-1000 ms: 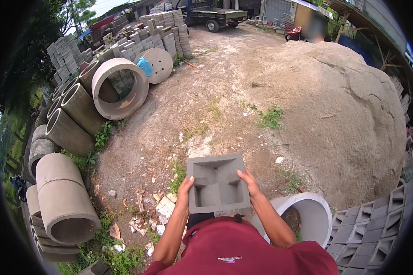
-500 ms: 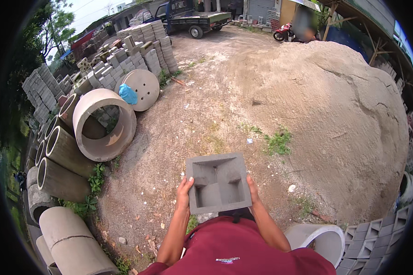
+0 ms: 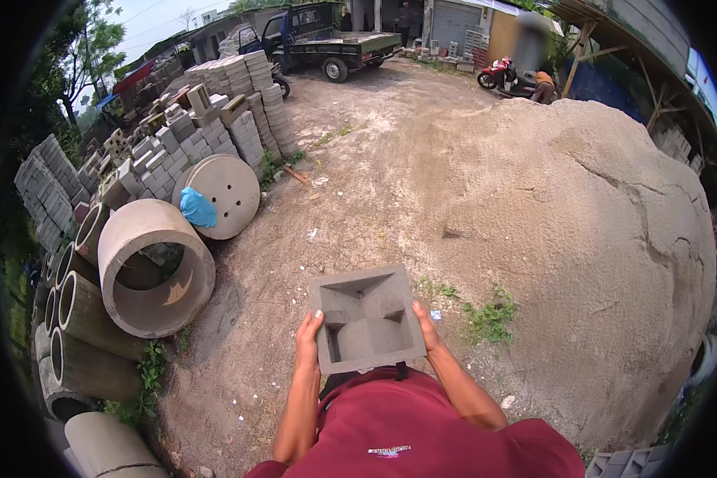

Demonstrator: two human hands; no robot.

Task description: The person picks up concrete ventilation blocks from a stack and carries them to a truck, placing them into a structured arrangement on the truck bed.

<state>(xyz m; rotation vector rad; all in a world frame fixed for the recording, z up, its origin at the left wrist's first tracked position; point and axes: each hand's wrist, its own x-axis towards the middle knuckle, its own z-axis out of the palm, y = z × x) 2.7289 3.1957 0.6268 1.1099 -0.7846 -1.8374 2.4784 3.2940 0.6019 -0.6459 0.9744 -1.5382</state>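
A square grey concrete ventilation block (image 3: pixel 390 338) with a hollowed, angular inside is held in front of my body, its recessed face turned up toward me. My left hand (image 3: pixel 308 338) grips its left side, the thumb lying along the edge. On the opposite side my right hand (image 3: pixel 428 328) clasps the block, thumb against the rim. Most fingers of both hands are hidden behind or beneath it. Below the block shows my dark red shirt (image 3: pixel 406 422).
Concrete pipes (image 3: pixel 155 271) and a round slab (image 3: pixel 225 195) with a blue plastic bag (image 3: pixel 197 209) line the left. Paving-block stacks (image 3: pixel 207 131) stand behind. A big sand heap (image 3: pixel 581 255) fills the right. A pickup truck (image 3: pixel 327 44), a red motorcycle (image 3: pixel 498 74) and a person (image 3: pixel 544 88) are far ahead.
The surroundings have shifted lower in the picture, and the pipe and stacked blocks at lower right have mostly left it. Both hands still hold the block, now slightly further left in view.
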